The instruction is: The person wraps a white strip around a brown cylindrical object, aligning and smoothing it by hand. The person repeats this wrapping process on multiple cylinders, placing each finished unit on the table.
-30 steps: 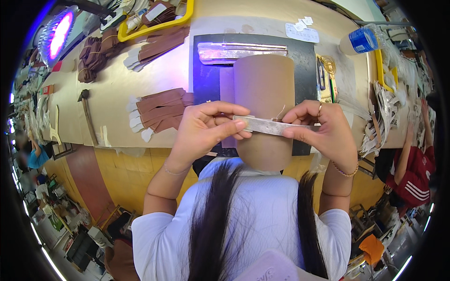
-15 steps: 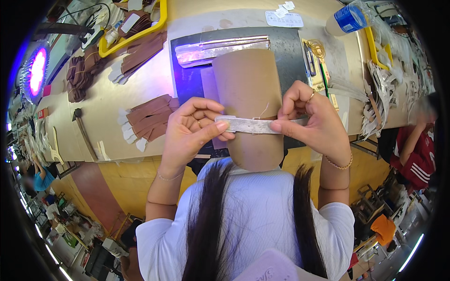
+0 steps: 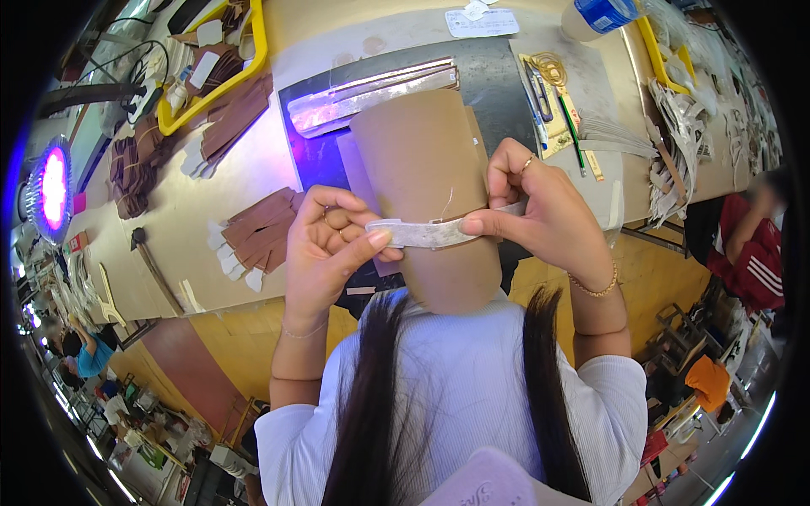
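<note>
A tall curved brown leather piece (image 3: 426, 169) stands against my chest, above a dark cutting mat (image 3: 498, 84). Across its front lies a thin pale strip (image 3: 426, 232). My left hand (image 3: 325, 249) pinches the strip's left end with thumb and fingers. My right hand (image 3: 536, 207), with a ring and a bracelet, presses the strip's right end against the leather's edge.
The workbench (image 3: 253, 181) holds stacks of brown cut pieces (image 3: 257, 232), a yellow tray (image 3: 211, 59), long pale strips (image 3: 371, 88) on the mat, pens and scissors (image 3: 553, 93), a hammer (image 3: 152, 261) and a blue-capped bottle (image 3: 599, 13). A purple lamp (image 3: 51, 190) glows at left. A person in red (image 3: 751, 244) sits at right.
The view has shifted slightly. Both hands stay on the strip; my left fingers have regripped its end and my right hand presses further round the leather's right edge.
</note>
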{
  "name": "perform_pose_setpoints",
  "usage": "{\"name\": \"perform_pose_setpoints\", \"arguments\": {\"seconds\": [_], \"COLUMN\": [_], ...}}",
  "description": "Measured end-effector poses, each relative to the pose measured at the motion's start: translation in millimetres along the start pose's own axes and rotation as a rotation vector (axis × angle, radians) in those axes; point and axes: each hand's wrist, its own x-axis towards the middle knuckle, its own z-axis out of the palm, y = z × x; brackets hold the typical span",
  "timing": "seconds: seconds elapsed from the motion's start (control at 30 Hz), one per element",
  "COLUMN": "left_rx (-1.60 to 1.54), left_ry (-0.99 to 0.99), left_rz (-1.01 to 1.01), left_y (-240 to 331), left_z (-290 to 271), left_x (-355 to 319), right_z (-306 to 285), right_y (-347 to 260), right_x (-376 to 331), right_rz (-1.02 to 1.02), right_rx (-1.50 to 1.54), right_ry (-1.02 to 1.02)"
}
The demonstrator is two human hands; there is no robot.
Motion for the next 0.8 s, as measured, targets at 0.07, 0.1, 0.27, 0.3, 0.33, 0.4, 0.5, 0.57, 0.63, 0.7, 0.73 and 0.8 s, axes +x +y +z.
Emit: {"name": "perform_pose_setpoints", "arguments": {"seconds": [0.07, 0.1, 0.27, 0.3, 0.33, 0.4, 0.5, 0.57, 0.63, 0.7, 0.73, 0.8], "left_rx": [-0.036, -0.053, -0.068, -0.052, -0.048, -0.047, -0.061, -0.075, -0.088, -0.111, -0.122, -0.130], "left_ry": [-0.009, -0.012, 0.031, 0.043, 0.058, 0.056, 0.046, 0.029, 0.003, -0.012, -0.019, -0.019], "left_rz": [0.012, 0.018, 0.116, 0.126, 0.105, 0.088, 0.068, 0.063, 0.063, 0.050, 0.043, 0.028], "left_y": [-2, -4, -3, -4, -4, -8, -12, -16, -22, -26, -28, -31], "left_z": [-2, -4, -29, -33, -35, -39, -39, -39, -41, -43, -43, -43], "left_x": [0, -1, -8, -9, -10, -10, -8, -6, -3, -2, -1, 2], "right_z": [-7, -11, -33, -34, -33, -29, -26, -24, -23, -21, -20, -16], "right_y": [2, 4, 1, 1, 0, -1, 3, 5, 10, 18, 21, 26], "right_x": [-2, -4, -16, -16, -15, -12, -10, -8, -7, -5, -4, -3], "right_rz": [0.030, 0.043, -0.037, -0.052, 0.009, 0.127, 0.146, 0.193, 0.214, 0.210, 0.217, 0.231], "right_rx": [-0.007, -0.009, 0.033, 0.030, 0.103, 0.249, 0.295, 0.326, 0.360, 0.401, 0.417, 0.449], "right_ry": [-0.032, -0.049, -0.102, -0.104, -0.110, -0.135, -0.111, -0.107, -0.110, -0.121, -0.122, -0.119]}}
